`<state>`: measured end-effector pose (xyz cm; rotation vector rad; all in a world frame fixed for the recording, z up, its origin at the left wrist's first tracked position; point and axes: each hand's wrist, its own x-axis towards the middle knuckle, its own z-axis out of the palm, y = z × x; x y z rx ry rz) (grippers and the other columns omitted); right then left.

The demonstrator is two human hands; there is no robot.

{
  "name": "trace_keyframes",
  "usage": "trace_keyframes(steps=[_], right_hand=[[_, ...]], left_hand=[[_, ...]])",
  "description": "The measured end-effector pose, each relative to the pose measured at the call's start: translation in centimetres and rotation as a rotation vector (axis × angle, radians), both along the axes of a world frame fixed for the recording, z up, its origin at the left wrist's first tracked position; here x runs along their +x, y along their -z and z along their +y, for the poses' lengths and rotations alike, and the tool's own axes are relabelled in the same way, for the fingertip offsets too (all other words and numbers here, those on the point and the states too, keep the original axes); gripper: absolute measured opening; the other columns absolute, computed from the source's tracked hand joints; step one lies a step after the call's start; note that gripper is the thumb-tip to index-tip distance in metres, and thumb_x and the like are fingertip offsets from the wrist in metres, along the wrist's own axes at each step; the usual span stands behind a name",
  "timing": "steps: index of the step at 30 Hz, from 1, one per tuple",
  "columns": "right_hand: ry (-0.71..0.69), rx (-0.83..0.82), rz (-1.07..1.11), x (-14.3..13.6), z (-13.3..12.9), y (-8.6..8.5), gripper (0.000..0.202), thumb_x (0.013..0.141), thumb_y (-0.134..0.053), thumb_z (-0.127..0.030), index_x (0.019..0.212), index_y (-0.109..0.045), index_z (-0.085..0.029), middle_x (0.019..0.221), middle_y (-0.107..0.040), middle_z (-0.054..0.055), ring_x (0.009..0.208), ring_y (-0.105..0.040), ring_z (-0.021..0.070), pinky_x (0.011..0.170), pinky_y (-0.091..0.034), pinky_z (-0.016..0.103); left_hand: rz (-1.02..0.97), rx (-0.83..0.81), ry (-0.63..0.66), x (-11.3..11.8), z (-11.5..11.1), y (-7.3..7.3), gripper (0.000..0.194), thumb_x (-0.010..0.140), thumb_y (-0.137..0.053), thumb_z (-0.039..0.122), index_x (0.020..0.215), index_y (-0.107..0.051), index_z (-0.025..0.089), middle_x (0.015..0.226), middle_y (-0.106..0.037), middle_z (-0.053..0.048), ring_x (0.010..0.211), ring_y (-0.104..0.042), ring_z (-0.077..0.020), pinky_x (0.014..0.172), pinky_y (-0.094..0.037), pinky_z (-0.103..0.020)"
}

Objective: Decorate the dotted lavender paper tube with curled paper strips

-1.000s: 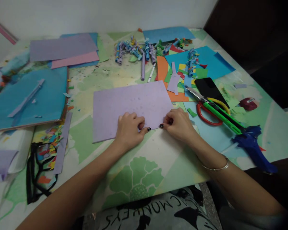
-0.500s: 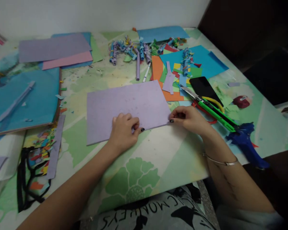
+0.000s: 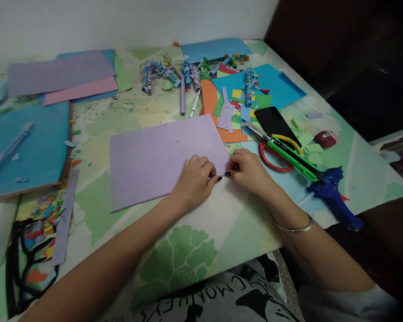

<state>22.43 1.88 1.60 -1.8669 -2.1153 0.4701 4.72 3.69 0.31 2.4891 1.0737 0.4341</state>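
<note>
A sheet of purple paper (image 3: 154, 156) lies flat on the patterned tablecloth in front of me. My left hand (image 3: 198, 179) rests over its near edge toward the right, fingers curled, with thumb and fingertips pinching that edge. Close beside it, my right hand (image 3: 245, 170) pinches the sheet's near right corner between thumb and finger. The two thumbs are almost touching. To the right of my right hand lie red-and-yellow-handled scissors (image 3: 275, 167), a green box cutter (image 3: 289, 156) and a blue glue gun (image 3: 334, 192).
Fringed paper rolls (image 3: 169, 74) stand and lie at the back. Coloured paper scraps (image 3: 226, 116) and a black phone (image 3: 277, 125) are at right. A blue folder (image 3: 27, 147), black glasses (image 3: 27, 259) and a purple strip (image 3: 65, 219) are on the left.
My left hand has slid right along the near edge, up close to my right hand at the corner. The whole view has shifted slightly, so things appear further left.
</note>
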Motion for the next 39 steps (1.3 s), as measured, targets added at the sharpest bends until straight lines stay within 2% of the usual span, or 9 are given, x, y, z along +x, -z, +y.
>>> trace_keyframes(steps=[6,12,21,24,27,29,32,36,39], right_hand=[[0.131,-0.053,-0.147,-0.5,0.1,-0.4,0.006,0.062,-0.057,-0.013,0.057,-0.059,-0.016,0.063,-0.059,0.009,0.076,-0.05,0.0231,0.063,-0.032,0.031],[0.202,-0.167,-0.148,1.2,1.3,-0.8,0.012,0.064,-0.064,-0.025,0.057,-0.057,-0.018,0.059,-0.058,0.004,0.062,-0.048,0.0172,0.053,-0.025,0.028],[0.215,-0.286,-0.161,1.5,2.2,-1.2,0.012,0.061,-0.065,-0.026,0.055,-0.057,-0.019,0.058,-0.059,0.004,0.055,-0.047,0.0159,0.048,-0.026,0.027],[0.223,-0.277,-0.176,1.5,2.2,-1.2,0.009,0.061,-0.064,-0.026,0.059,-0.059,-0.019,0.061,-0.061,0.005,0.057,-0.049,0.0167,0.05,-0.026,0.027],[0.202,-0.269,-0.17,1.5,2.0,-1.2,0.002,0.062,-0.061,-0.02,0.063,-0.06,-0.019,0.065,-0.061,0.005,0.06,-0.049,0.0168,0.052,-0.028,0.028],[0.173,-0.252,-0.147,1.2,1.5,-1.1,0.004,0.064,-0.059,-0.018,0.067,-0.06,-0.019,0.069,-0.062,0.005,0.065,-0.05,0.0177,0.057,-0.03,0.028],[0.196,-0.126,-0.13,0.1,0.3,-0.7,0.012,0.07,-0.058,-0.022,0.081,-0.06,-0.019,0.09,-0.062,0.008,0.085,-0.05,0.0247,0.069,-0.034,0.033],[0.274,0.097,-0.179,-1.9,-1.4,0.8,0.037,0.078,-0.05,-0.025,0.113,-0.052,-0.016,0.122,-0.048,0.017,0.111,-0.039,0.0332,0.085,-0.032,0.045],[0.287,0.128,-0.236,-2.8,-1.9,1.7,0.052,0.079,-0.047,-0.024,0.13,-0.04,-0.015,0.137,-0.036,0.019,0.125,-0.027,0.0364,0.096,-0.024,0.053]], left_hand=[[-0.003,-0.015,-0.011,0.4,0.5,0.4,0.007,0.086,-0.05,0.025,0.083,-0.05,0.019,0.085,-0.057,-0.005,0.079,-0.046,-0.0196,0.072,-0.034,-0.035],[0.005,-0.064,-0.053,0.9,0.5,-0.2,0.009,0.08,-0.053,0.015,0.085,-0.052,0.021,0.081,-0.058,-0.001,0.077,-0.047,-0.0191,0.07,-0.032,-0.034],[-0.072,-0.034,0.041,0.0,0.4,0.5,0.039,0.08,-0.047,0.007,0.099,-0.068,0.033,0.086,-0.053,-0.003,0.084,-0.048,-0.0185,0.076,-0.035,-0.036],[-0.05,0.008,0.013,0.1,0.2,0.5,0.036,0.083,-0.048,0.014,0.11,-0.065,0.029,0.094,-0.054,-0.006,0.089,-0.047,-0.0205,0.079,-0.036,-0.038],[0.035,0.092,-0.122,0.7,-0.2,0.3,0.045,0.085,-0.05,0.03,0.131,-0.049,0.027,0.112,-0.05,-0.013,0.103,-0.042,-0.028,0.084,-0.035,-0.046],[0.089,0.153,-0.197,1.1,-0.5,0.3,0.051,0.086,-0.05,0.035,0.136,-0.041,0.033,0.126,-0.043,-0.014,0.115,-0.035,-0.0337,0.09,-0.029,-0.055],[0.135,0.188,-0.216,1.4,-0.7,0.4,0.052,0.086,-0.049,0.034,0.135,-0.036,0.043,0.138,-0.034,-0.01,0.129,-0.023,-0.0375,0.097,-0.016,-0.065],[0.184,0.17,-0.22,1.7,-0.7,0.6,0.056,0.087,-0.047,0.033,0.139,-0.029,0.044,0.144,-0.031,-0.009,0.133,-0.021,-0.0377,0.1,-0.011,-0.067],[0.227,0.162,-0.242,1.7,-0.7,0.4,0.058,0.087,-0.046,0.034,0.141,-0.025,0.043,0.146,-0.03,-0.009,0.135,-0.019,-0.0366,0.102,-0.011,-0.066]])
